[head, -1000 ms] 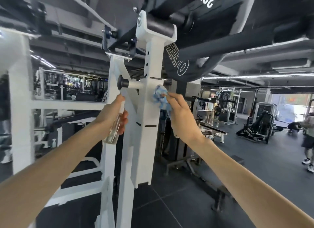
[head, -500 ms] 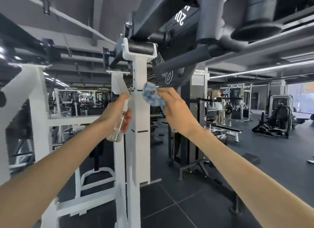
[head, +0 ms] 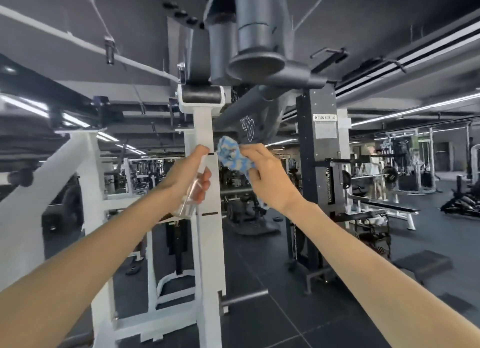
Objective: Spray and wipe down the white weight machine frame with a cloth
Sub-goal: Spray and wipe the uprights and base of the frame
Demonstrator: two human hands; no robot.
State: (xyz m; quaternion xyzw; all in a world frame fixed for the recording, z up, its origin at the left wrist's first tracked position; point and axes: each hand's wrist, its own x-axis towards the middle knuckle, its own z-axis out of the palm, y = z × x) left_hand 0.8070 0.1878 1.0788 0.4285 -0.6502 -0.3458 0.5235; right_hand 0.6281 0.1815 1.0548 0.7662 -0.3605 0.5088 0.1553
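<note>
Cloth (head: 232,157) at upright's (head: 207,231) right edge — right hand (head: 270,181) grips.

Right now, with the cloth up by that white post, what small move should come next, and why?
Probably slide the cloth downward along the white post. The right hand holds it at the post's right edge near the upper slot, and a long stretch of post lies below. The left hand holds the spray bottle in front of the post.
</note>
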